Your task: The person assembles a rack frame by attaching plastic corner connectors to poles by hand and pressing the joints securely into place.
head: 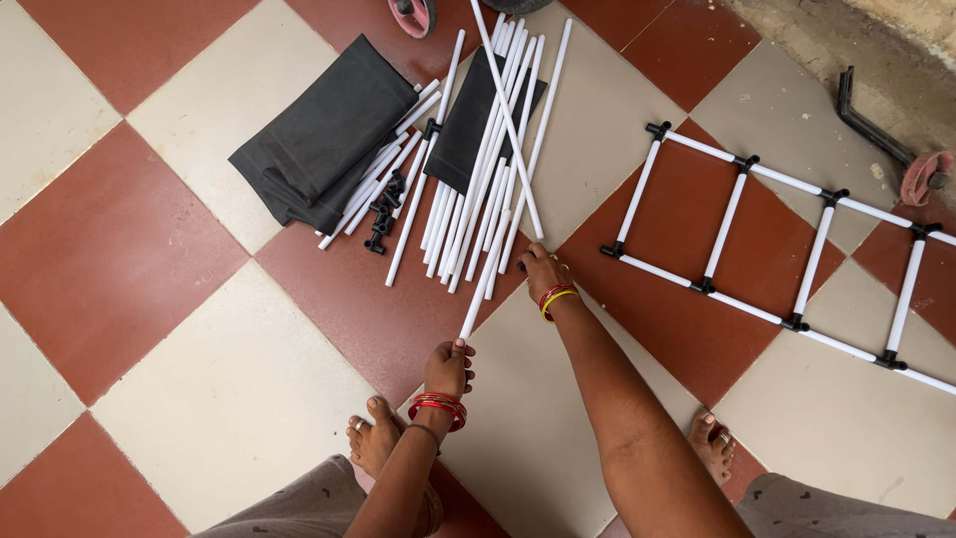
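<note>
I hold one white tube (485,287) by its near end in my left hand (448,367), fingers clenched around it. Its long axis runs away from me and slightly to the right, the far end resting among the loose pile of white tubes (478,169) on the tiled floor (199,379).

My right hand (541,269) reaches further out than the left, to the near edge of that pile. Its fingers curl down at the tube ends and at a small black piece; whether they grip anything I cannot tell.

The held tube lies just left of my right hand, nearly touching it, and passes between the two hands at a diagonal. The right hand is the nearer to the pile; the left is nearer my body, just ahead of my left foot (370,438).

Black connectors (383,214) lie at the pile's left side, beside folded dark fabric (324,134). A ladder-like assembled frame (787,249) of tubes and black joints lies well apart on my right, its length running crosswise to the held tube.
</note>
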